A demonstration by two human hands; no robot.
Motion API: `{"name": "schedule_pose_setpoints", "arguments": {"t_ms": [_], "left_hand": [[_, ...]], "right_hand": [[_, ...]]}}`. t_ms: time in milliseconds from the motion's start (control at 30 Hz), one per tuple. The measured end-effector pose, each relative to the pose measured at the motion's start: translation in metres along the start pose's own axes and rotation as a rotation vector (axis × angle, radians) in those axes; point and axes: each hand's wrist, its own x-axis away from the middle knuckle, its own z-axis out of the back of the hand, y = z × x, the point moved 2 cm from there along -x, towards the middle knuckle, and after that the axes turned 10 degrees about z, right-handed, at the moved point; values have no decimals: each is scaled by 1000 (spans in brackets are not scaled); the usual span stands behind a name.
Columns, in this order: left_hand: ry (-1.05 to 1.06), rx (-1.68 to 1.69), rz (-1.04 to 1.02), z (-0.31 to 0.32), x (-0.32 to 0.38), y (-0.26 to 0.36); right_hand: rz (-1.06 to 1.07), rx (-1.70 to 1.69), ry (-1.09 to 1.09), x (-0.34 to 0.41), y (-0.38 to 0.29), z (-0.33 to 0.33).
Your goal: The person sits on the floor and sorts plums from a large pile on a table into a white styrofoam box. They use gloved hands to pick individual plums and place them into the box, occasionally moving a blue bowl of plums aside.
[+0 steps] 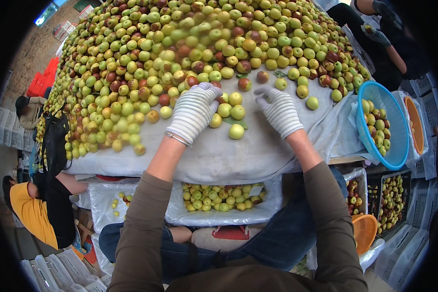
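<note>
A big heap of green and reddish-brown jujubes (pixel 131 65) covers a table spread with pale cloth (pixel 211 160). My left hand (pixel 197 109), in a white-and-grey striped knit glove, is over the front edge of the heap, fingers curled beside several jujubes; whether it holds one is hidden. To its right lie loose green jujubes (pixel 236 131) and a green leaf (pixel 237 122). My right hand (pixel 278 109), gloved alike, hovers over the cloth with its fingers apart and no fruit visible in it. A reddish jujube (pixel 262 77) lies just beyond its fingertips.
A plastic-lined box of jujubes (pixel 222 197) stands below the table edge. At right are a blue plastic basket (pixel 398 124), an orange basket (pixel 365 231) and a black crate (pixel 376 215). Co-workers sit at left (pixel 32 208) and upper right (pixel 398 54). A black bag (pixel 55 142) hangs at left.
</note>
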Motion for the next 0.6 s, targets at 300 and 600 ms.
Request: {"name": "schedule_pose_setpoints", "arguments": {"t_ms": [300,600], "left_hand": [[-257,-333,-32,-15,-20,20],[-218,-163,-71,-11,-28,14]], "right_hand": [[268,421,-337,-65,-7,-20],[-362,-979,-123,27,-10,34]]}}
